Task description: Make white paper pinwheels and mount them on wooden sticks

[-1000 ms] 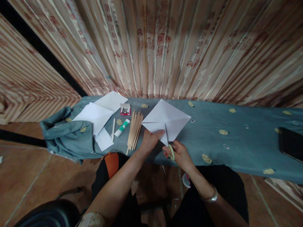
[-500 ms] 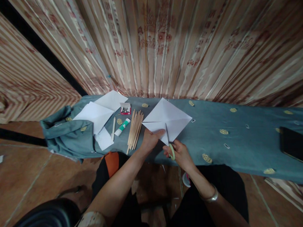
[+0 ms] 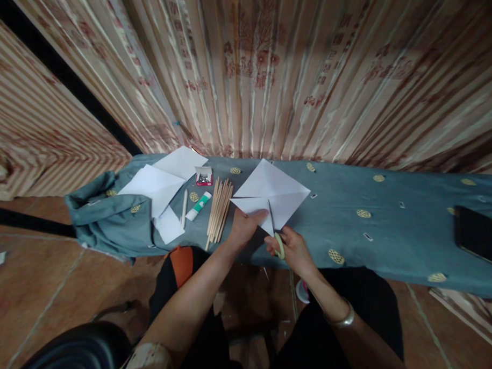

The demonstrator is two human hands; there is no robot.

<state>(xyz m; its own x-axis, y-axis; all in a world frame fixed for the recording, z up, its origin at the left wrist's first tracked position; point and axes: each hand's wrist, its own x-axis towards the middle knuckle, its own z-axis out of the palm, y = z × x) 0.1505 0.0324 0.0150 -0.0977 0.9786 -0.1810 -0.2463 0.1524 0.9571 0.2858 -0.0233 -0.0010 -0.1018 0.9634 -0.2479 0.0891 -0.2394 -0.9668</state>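
A white square sheet of paper point(image 3: 276, 183) lies turned like a diamond, creased across its middle, with a slit running in from its left corner. My left hand point(image 3: 246, 226) is closed on its lower left part, thumb on top. My right hand point(image 3: 291, 248) grips a pair of scissors point(image 3: 279, 246) by the pale green handles. Their blades reach up into the paper from its bottom corner, along a cut toward the centre. Just left of my left hand lies a bundle of thin wooden sticks point(image 3: 219, 209).
Left of the sticks are a green-and-white glue stick point(image 3: 199, 206), a white pencil-like stick point(image 3: 184, 209), a small red box point(image 3: 204, 176) of metal pins and more white paper point(image 3: 159, 187). A dark phone-like slab point(image 3: 476, 234) lies far right on the blue-green cloth point(image 3: 397, 238). A curtain point(image 3: 258, 71) hangs behind.
The slit at the paper's left corner gapes slightly wider, and the paper's right side has shifted a touch left. Both hands keep nearly the same place and grip.
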